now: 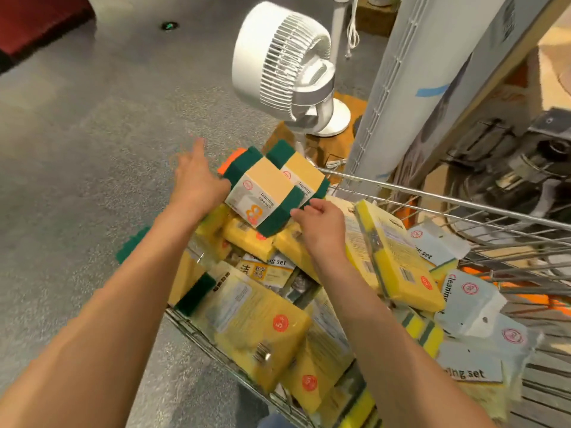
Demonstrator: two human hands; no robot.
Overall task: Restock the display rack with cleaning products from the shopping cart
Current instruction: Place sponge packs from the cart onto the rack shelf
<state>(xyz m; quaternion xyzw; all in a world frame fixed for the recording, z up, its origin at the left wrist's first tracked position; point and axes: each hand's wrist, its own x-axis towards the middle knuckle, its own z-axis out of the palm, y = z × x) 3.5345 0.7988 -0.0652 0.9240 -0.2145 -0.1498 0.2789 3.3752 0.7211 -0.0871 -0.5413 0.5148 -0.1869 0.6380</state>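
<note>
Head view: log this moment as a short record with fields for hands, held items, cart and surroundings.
left hand: left hand holds the far side of the sponge packs, index finger stretched out
right hand: right hand grips their near edge
held items: two green-and-tan sponge packs, side by side, lifted above the pile
cart: wire shopping cart heaped with yellow sponge packs and pale blue cleaning sets
surroundings: white fan on the floor beyond the cart

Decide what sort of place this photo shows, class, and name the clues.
Probably a shop floor during restocking: a wire shopping cart heaped with packaged sponge packs, a white fan standing on display, and a rack beside it.
</note>
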